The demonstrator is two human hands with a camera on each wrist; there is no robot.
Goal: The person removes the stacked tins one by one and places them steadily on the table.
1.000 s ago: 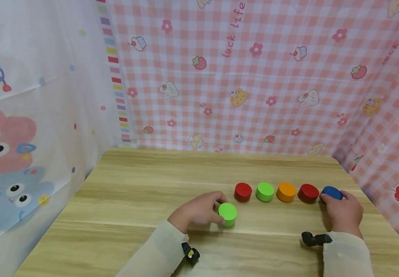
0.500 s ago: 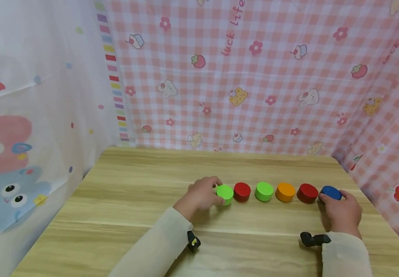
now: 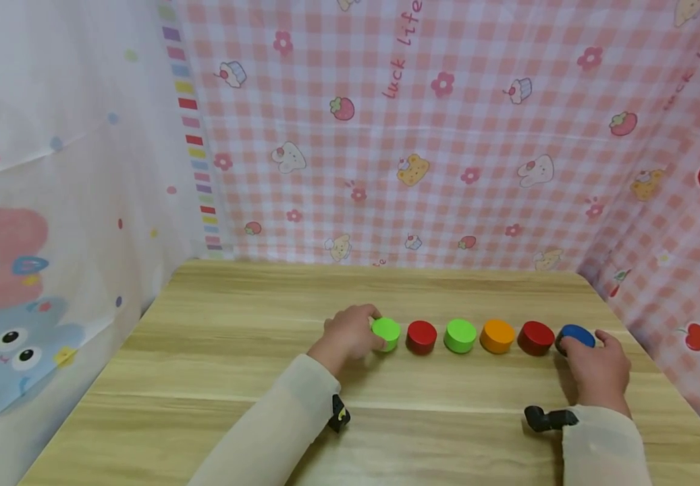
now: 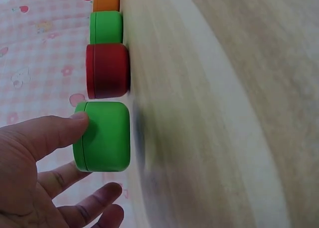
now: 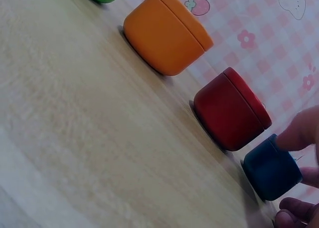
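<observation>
My left hand (image 3: 352,335) pinches a bright green round lidded pot (image 4: 105,136) at the left end of a row, thumb on its near side. A narrow gap parts it from a red pot (image 3: 421,337). Whether the held pot touches the table I cannot tell. At the row's right end my right hand (image 3: 600,368) holds a blue pot (image 5: 272,169) between thumb and fingers. Between the hands stand the red pot, a second green pot (image 3: 460,336), an orange pot (image 3: 497,337) and a dark red pot (image 5: 232,110). The palm partly hides the blue pot.
The row stands toward the back of a wood-grain table (image 3: 234,418). A pink checked cloth (image 3: 325,135) hangs behind the table and on its right. On the left hangs a white cartoon-print curtain (image 3: 82,202).
My left hand has carried the green pot from in front of the row back to its left end, then slightly away from the red pot. My right hand has stayed at the blue pot.
</observation>
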